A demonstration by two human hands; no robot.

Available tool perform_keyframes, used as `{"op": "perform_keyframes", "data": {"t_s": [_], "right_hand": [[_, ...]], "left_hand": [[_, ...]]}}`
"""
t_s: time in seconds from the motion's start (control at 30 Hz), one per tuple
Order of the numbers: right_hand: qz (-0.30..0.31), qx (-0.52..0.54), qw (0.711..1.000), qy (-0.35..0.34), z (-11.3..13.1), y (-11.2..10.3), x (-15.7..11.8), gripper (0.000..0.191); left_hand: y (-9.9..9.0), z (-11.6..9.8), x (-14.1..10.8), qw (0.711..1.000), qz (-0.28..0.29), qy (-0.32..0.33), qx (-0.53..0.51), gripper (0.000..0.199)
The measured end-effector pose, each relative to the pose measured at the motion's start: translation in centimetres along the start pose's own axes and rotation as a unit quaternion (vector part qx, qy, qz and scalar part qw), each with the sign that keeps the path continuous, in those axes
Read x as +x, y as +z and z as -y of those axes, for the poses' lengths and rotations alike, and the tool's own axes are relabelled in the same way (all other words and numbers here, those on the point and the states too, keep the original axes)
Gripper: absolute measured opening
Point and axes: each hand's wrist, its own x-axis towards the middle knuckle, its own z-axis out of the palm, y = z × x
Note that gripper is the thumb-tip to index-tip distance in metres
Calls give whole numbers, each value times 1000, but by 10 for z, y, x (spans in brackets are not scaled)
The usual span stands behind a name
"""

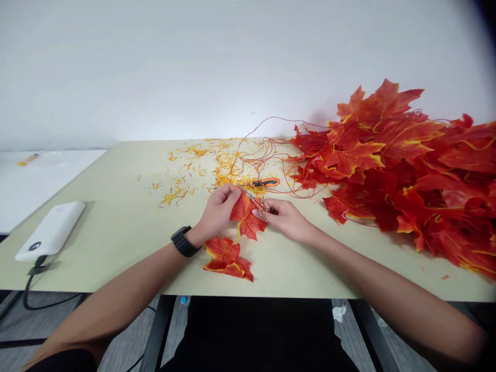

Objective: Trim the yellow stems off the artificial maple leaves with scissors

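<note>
My left hand (220,207), with a black watch on the wrist, pinches the upper edge of a red maple leaf (245,212) above the table. Closed around the handles of small metal scissors (256,200) is my right hand (284,218). The scissor blades point up and left along the leaf's upper edge, close to my left fingertips. Another red leaf with yellow edges (227,257) lies just below, near the front of the table.
A large heap of red leaves (387,165) fills the right side, with thin red cords (267,155) trailing left. Yellow scraps (227,168) and an orange-black tool (267,182) lie behind my hands. A white power bank (52,230) with a cable sits left.
</note>
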Motion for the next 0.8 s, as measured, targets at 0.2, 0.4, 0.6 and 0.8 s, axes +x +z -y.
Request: {"op": "perform_keyframes", "data": {"t_s": [0.2,0.4,0.6,0.8], "right_hand": [[-1,-5,1000,-12,-2,0,1,66],[-1,-5,1000,-9,-6,-1,1,58],[-3,-13,1000,-6,-8,0,2,55],[-9,-15,1000,-13,-8,-1,4,64]], "left_hand": [[0,1,0,1000,-3,-5,0,50],[1,-1,1,1000,-9,10,12,50],[1,1,0,1000,-9,8,5,51],[1,2,1,1000,-15,5,7,50]]}}
